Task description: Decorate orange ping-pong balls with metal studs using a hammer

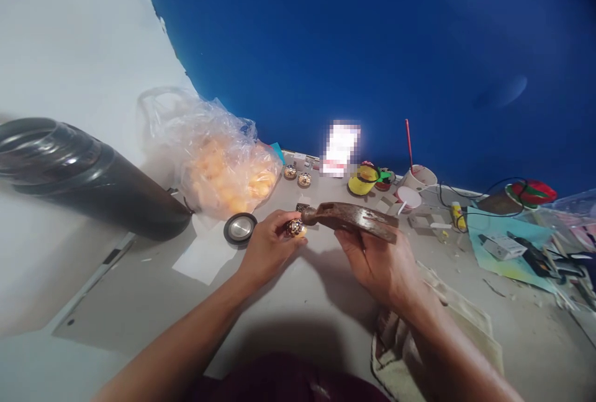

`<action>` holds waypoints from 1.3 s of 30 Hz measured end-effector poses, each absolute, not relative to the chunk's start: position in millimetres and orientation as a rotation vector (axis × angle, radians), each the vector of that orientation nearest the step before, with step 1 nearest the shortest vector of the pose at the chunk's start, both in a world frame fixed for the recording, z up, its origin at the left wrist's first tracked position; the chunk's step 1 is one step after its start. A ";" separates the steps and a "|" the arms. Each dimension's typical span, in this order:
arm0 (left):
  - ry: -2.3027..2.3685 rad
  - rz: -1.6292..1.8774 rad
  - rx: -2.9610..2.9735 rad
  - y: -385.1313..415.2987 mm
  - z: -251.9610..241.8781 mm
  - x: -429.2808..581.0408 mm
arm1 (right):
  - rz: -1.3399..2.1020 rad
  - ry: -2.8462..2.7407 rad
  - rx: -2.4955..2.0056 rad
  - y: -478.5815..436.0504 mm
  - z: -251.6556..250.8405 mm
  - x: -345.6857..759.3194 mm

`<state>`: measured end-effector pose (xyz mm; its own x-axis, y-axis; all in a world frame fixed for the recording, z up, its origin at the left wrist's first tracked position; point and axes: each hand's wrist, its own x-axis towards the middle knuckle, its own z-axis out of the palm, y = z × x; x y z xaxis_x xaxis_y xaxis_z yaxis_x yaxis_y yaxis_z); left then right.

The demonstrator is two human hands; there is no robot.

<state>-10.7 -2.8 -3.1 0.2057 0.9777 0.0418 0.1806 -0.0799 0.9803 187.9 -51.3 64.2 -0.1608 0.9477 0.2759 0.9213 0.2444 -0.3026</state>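
Note:
My left hand point(267, 246) pinches a small round gold-and-dark ornament point(295, 227) between thumb and fingers, just above the grey table point(288, 302). My right hand point(379, 259) is wrapped around a rusty brown hammer point(354, 219), whose head points left and nearly touches the ornament. The two hands are close together at the middle of the table.
A black flask point(79, 172) lies on its side at the left, its round lid point(239, 228) near my left hand. A plastic bag of orange pieces point(223, 166), two more small ornaments point(297, 175), cups point(416, 181), yellow tape point(363, 179), a cloth point(447, 321) and cluttered tools at right.

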 end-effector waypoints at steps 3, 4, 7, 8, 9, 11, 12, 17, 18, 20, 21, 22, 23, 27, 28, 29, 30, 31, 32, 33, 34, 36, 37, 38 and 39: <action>1.134 1.005 1.536 -3.3 -5.2 -11.0 | 0.141 -2.129 -1.779 -49.8 64.6 188.6; 1.139 1.011 1.572 -3.6 -6.1 -11.1 | 0.154 -2.126 -1.787 -49.5 64.6 188.7; 1.178 1.045 1.736 -4.7 -9.6 -11.1 | 0.147 -2.073 -1.784 -49.8 64.6 188.9; 1.189 1.053 1.793 -5.2 -11.0 -10.8 | 0.134 -2.058 -1.786 -50.1 64.5 188.7; 1.200 1.057 1.840 -5.7 -12.5 -10.5 | 0.128 -2.057 -1.796 -50.4 64.4 188.5; 1.221 1.061 1.886 -6.5 -15.3 -9.7 | 0.143 -2.096 -1.822 -50.5 64.1 188.0; 1.234 1.066 1.884 -6.8 -16.2 -9.4 | 0.150 -2.113 -1.833 -50.4 64.1 188.1; 1.173 1.095 1.594 -6.2 -10.9 -8.3 | 0.183 -2.011 -1.817 -50.9 69.1 192.2; 1.116 1.081 1.471 -5.7 -8.3 -8.1 | 0.209 -1.986 -1.817 -50.8 70.3 193.1; 0.999 1.024 1.221 -4.5 -3.5 -8.0 | 0.292 -1.973 -1.829 -50.1 72.1 194.5; 0.953 0.991 1.116 -3.9 -1.5 -8.1 | 0.331 -1.971 -1.836 -49.6 72.5 195.0; 0.921 0.965 1.032 -3.3 0.1 -8.3 | 0.359 -1.960 -1.832 -49.2 72.8 195.4; 0.901 0.948 0.970 -2.8 1.2 -8.6 | 0.376 -1.943 -1.811 -49.0 73.0 195.9; 0.843 0.945 0.876 -1.4 3.1 -9.3 | 0.366 -1.892 -1.688 -50.6 73.5 196.6; 0.832 0.948 0.871 -1.1 3.3 -9.1 | 0.371 -1.902 -1.697 -51.2 73.6 196.2; 0.824 0.945 0.864 -1.0 3.6 -8.9 | 0.381 -1.919 -1.722 -51.8 73.6 195.7; 0.817 0.941 0.855 -0.9 3.9 -8.4 | 0.397 -1.938 -1.750 -52.1 73.7 195.0; 0.807 0.934 0.843 -0.9 4.4 -7.9 | 0.415 -1.956 -1.768 -52.3 73.9 194.4; 0.797 0.924 0.829 -1.0 5.1 -7.2 | 0.428 -1.968 -1.771 -52.5 74.2 193.9; 0.787 0.914 0.816 -1.3 5.9 -6.5 | 0.429 -1.969 -1.762 -52.6 74.7 193.8; 0.778 0.907 0.807 -1.7 6.7 -5.8 | 0.417 -1.960 -1.745 -52.6 75.4 193.9; 0.776 0.898 0.802 -2.7 7.5 -4.3 | 0.374 -1.931 -1.724 -52.8 76.8 194.9; 0.785 0.896 0.805 -3.1 7.4 -3.6 | 0.354 -1.924 -1.728 -52.9 77.4 195.5; 0.798 0.892 0.808 -3.3 6.8 -3.1 | 0.350 -1.934 -1.740 -52.8 77.8 196.1; 0.810 0.887 0.807 -3.5 5.8 -2.8 | 0.362 -1.956 -1.755 -52.6 78.0 196.5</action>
